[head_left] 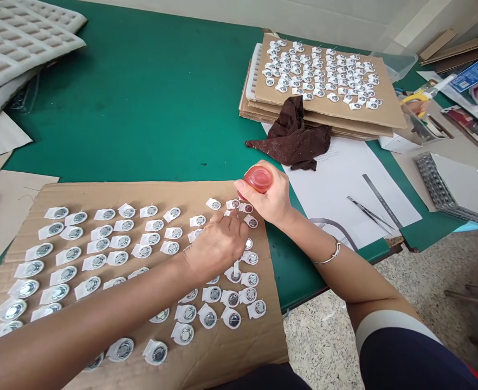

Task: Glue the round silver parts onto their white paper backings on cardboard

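Observation:
A cardboard sheet (149, 189) lies in front of me, covered with rows of small round silver parts on white tabs (121, 241). My left hand (217, 244) rests knuckles up on the right part of the sheet, fingers curled down onto a part near the top row; what they pinch is hidden. My right hand (269, 197) is wrapped round a small red bottle (258, 179), held tilted with its lower end towards the parts beside my left fingers. A silver bangle (331, 255) sits on my right wrist.
A second cardboard stack (328, 111) with many of the same parts lies at the back right, a brown cloth (294, 135) in front of it. White paper with tweezers (367, 213) and a metal ruler (381, 197) lies at right. White foam trays (15, 38) sit at back left.

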`<state>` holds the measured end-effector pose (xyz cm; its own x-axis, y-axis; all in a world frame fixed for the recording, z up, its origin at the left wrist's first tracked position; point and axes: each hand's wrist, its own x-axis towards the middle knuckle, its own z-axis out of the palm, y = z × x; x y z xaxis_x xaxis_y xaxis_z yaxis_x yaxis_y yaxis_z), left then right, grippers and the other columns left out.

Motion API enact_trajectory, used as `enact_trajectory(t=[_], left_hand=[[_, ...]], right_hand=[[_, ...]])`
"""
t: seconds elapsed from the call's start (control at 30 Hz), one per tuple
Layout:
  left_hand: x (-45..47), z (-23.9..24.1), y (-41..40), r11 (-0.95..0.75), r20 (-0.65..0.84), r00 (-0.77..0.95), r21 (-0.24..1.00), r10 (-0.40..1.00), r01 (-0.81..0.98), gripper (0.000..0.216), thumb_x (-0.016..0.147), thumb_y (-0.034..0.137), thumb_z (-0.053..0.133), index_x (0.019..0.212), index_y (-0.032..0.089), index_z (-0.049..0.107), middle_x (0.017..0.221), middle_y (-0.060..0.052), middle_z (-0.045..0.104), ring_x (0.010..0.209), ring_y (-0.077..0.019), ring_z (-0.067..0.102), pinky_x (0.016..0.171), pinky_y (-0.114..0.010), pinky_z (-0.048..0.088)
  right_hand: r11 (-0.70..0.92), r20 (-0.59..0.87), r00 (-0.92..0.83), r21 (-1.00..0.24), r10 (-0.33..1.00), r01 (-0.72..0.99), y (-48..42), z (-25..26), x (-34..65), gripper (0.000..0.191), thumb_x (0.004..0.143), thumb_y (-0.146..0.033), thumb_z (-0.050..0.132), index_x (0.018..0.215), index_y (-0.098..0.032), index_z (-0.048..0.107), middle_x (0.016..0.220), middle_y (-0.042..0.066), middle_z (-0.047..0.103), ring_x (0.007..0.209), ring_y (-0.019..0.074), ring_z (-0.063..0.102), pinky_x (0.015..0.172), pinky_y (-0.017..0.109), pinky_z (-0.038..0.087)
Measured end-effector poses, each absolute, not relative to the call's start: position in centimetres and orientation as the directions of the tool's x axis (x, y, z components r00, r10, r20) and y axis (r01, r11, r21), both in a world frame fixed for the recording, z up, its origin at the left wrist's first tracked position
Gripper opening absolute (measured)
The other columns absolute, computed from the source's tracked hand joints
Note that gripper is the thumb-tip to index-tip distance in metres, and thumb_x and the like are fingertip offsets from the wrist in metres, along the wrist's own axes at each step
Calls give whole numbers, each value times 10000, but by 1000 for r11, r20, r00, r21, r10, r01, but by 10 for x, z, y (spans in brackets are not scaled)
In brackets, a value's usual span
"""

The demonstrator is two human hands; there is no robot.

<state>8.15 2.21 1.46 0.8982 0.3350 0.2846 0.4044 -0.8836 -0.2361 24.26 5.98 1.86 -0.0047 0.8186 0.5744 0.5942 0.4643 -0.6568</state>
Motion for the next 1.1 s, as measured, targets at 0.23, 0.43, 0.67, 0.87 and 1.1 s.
enact_trajectory(t=[0.23,0.43,0.67,0.87,1.1], left_hand=[[80,18,25,-902,218,904,-152,369,405,264,681,-82,352,722,92,545,695,-128,601,678,-239,589,582,-370,484],[69,28,40,-839,210,815,200,540,505,174,747,4,408,726,124,532,640,-48,545,612,-168,530,577,-308,445],[53,32,61,-594,127,730,681,672,428,179,895,187,431,842,116,587,668,-22,596,536,-95,501,489,-228,386],[51,29,59,-564,109,725,709,680,422,162,894,209,469,860,110,592,707,-25,611,570,-93,516,529,-234,397],[54,28,54,-638,130,762,645,635,421,180,913,190,422,833,137,574,691,-21,554,605,-120,478,601,-294,377]], right_hand=[[490,591,-31,-636,806,596,59,16,241,338,750,-506,642,738,-217,468,711,1,539,610,139,503,602,311,462],[364,483,158,-803,861,471,51,30,252,318,776,-490,614,872,-209,502,772,7,587,672,151,597,638,308,510],[310,405,216,-876,888,370,38,31,264,398,719,-453,679,987,-213,509,801,-1,618,704,145,638,650,286,531],[344,498,241,-807,833,480,31,18,257,225,707,-368,693,790,-186,591,789,17,640,737,159,615,709,321,511],[335,486,220,-805,846,489,32,17,258,217,708,-362,692,787,-188,589,779,18,640,727,161,611,704,318,502]])
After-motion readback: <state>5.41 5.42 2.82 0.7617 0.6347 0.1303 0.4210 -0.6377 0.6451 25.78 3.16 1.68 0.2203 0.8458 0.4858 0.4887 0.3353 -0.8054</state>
